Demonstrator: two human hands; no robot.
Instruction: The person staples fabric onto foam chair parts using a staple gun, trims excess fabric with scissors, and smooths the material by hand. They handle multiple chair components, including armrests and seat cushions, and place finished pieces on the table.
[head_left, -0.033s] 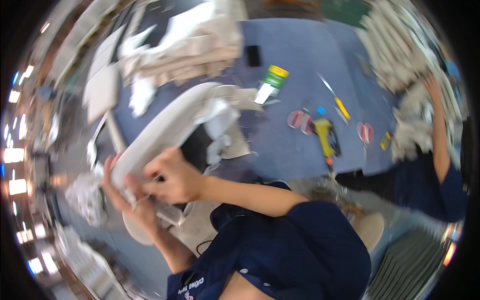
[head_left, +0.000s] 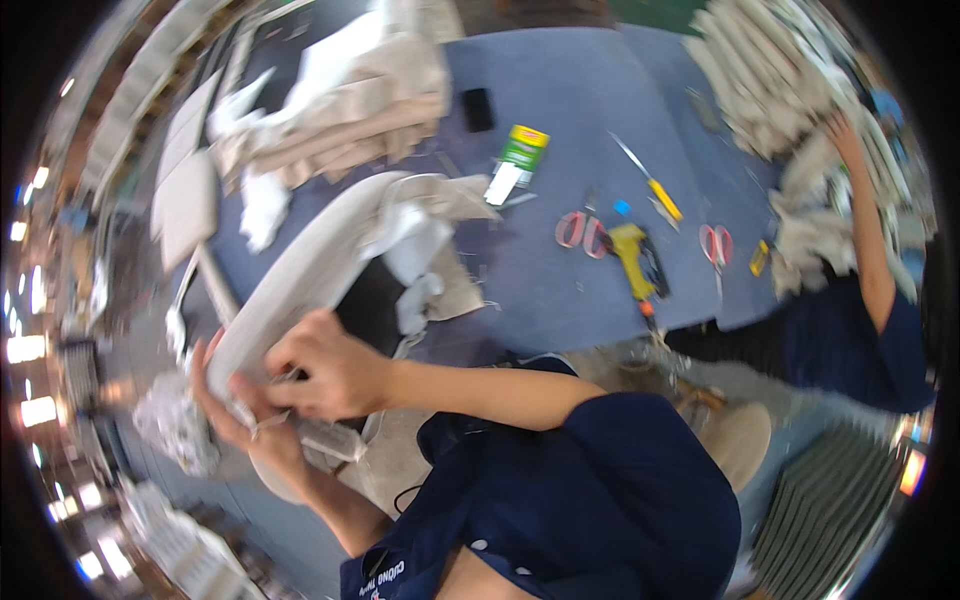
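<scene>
A long curved padded piece [head_left: 290, 262], covered in beige fabric, lies slantwise at the left of the table with its near end over the edge. My left hand [head_left: 262, 432] holds that near end, fingers stretched along its outer side and thumb toward me. Close above it, my right hand [head_left: 330, 372] is closed in a pinch at the end of the piece. Blur hides what its fingertips grip. A thin pale strand [head_left: 268, 424] shows by my left hand. White lining and loose fabric [head_left: 408, 240] hang off the inner side of the padded piece.
On the blue-grey table [head_left: 540, 290] lie a yellow glue gun [head_left: 630, 262], red-handled scissors [head_left: 716, 246], a yellow knife [head_left: 664, 200], a green-and-yellow packet [head_left: 522, 150] and a black phone [head_left: 478, 110]. Folded fabric [head_left: 350, 110] is stacked behind. A co-worker's arm [head_left: 868, 220] reaches across fabric at right.
The whole view has shifted a little, so the table and its things sit further left and slightly higher. Both hands stay at the near end of the padded piece.
</scene>
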